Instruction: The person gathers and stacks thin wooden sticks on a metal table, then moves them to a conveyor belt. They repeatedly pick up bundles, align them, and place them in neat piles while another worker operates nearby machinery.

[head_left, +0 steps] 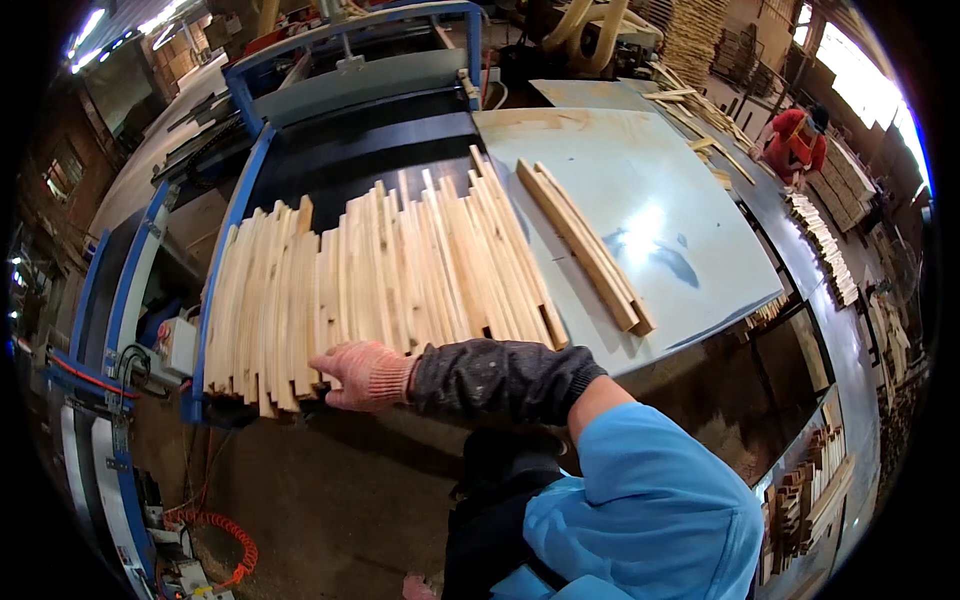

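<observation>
My right hand (362, 376), in a pinkish knit glove, reaches across to the left at the near ends of a wide row of pale wooden strips (400, 265). Its fingers are stretched out and slightly apart, touching the strip ends without wrapping round any. The strips lie side by side on a dark conveyor belt (370, 150), their ends uneven. At the lower edge a small pinkish patch looks like part of my gloved left hand (418, 588); its fingers are not visible enough to read.
Two or so longer strips (590, 245) lie on the pale metal table (680, 200) right of the belt. A blue machine frame (350, 40) spans the far end. A person in red (795, 140) stands by more strips at far right. A red coiled hose (235, 540) hangs lower left.
</observation>
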`<state>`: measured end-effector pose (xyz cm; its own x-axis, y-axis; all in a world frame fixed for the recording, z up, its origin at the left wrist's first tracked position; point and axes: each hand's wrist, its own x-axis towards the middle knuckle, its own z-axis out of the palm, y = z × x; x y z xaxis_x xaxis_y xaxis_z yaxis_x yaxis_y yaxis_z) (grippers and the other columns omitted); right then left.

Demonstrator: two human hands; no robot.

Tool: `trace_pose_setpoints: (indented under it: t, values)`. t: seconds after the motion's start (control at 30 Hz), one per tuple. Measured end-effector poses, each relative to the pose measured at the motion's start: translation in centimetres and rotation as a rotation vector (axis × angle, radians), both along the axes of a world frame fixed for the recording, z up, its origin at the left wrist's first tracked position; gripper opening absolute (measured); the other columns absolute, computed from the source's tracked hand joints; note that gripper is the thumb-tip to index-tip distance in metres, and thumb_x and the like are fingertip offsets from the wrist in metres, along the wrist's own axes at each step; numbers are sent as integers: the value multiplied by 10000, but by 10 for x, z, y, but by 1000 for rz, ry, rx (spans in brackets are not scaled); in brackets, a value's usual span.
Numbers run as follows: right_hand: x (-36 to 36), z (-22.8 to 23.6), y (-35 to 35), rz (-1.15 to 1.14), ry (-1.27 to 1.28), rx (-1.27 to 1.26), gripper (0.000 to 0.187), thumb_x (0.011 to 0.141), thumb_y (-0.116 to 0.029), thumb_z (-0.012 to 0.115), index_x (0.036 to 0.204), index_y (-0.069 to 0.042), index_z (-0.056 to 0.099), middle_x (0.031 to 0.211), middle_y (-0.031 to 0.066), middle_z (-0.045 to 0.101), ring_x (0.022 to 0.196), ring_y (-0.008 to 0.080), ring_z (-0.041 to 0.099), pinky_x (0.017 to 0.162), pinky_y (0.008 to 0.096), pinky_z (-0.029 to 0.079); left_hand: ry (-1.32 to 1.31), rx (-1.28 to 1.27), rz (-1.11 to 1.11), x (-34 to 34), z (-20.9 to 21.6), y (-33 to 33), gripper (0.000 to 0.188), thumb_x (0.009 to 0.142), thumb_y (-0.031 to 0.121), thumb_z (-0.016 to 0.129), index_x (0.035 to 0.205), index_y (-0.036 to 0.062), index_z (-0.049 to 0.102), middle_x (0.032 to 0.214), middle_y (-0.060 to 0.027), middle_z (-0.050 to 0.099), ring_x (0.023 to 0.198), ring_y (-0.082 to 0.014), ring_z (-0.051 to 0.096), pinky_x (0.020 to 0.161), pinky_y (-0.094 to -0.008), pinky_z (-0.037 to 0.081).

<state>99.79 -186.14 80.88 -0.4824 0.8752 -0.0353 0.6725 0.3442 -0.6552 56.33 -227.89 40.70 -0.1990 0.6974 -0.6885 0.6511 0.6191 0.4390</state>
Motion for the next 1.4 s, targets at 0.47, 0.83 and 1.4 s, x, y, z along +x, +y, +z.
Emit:
trace_pose_setpoints:
  t: [0.47, 0.83, 1.4]
  values:
    - [-318, -44, 173, 207, 338, 374, 620, 902, -261, 738, 1468, -67, 574, 1403, 165, 659, 1329, 351, 610, 1132, 455, 508, -414, 348, 1167, -45, 102, 65, 384, 1006, 320, 632, 1176, -15, 709, 1103, -105, 709, 1040, -244, 659, 888, -383, 520]
    - [-368, -71, 308, 44, -289, 867, 759, 972, -238, 722, 1620, -11, 399, 1651, 213, 452, 1567, 356, 373, 1310, 446, 283, 11, -23, 917, -45, -18, -92, 486, 1076, 410, 499, 1353, 36, 640, 1378, -222, 682, 1222, -401, 671, 1070, -497, 512]
    - [-551, -167, 104, 294, 749, -576, 580, 1037, -466, 662, 1465, -82, 580, 1397, 113, 639, 1196, 328, 623, 1003, 462, 519, 118, -181, 967, -49, -146, -216, 332, 1070, 325, 521, 1222, 106, 719, 1144, -180, 779, 1101, -398, 749, 884, -572, 599]
